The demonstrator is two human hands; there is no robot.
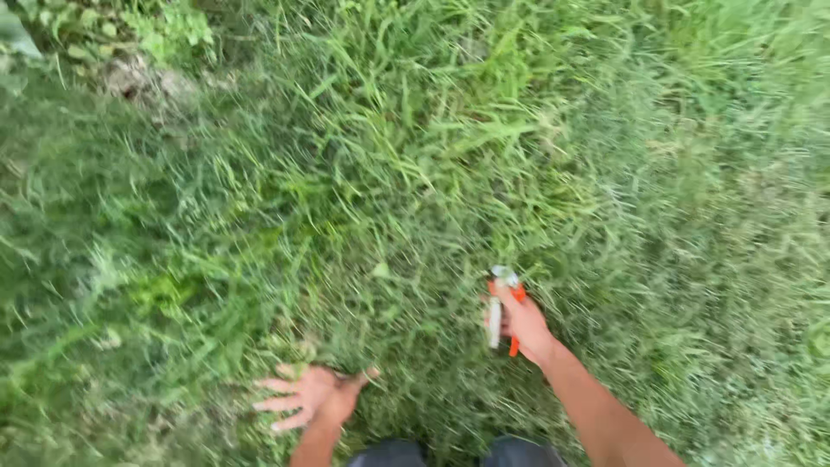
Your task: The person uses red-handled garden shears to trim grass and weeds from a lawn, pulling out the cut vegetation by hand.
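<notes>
Head view: your right hand (525, 324) grips orange-handled garden shears (503, 307) over thick grass (415, 173), and your left hand (309, 395) lies spread on the turf.

The shears run nearly upright in the frame, tip up and away from you, handles down in your palm; your fingers are wrapped around the handles. Motion blur hides whether the blades are apart or together. Your left-hand fingers are splayed wide, holding nothing, palm down on the grass, well apart from the shears. Your forearms are cut off at the bottom edge, and dark knees (450, 451) show only partly there. A bare dirt patch (143, 82) sits at upper left, blurred. No containers in sight.
</notes>
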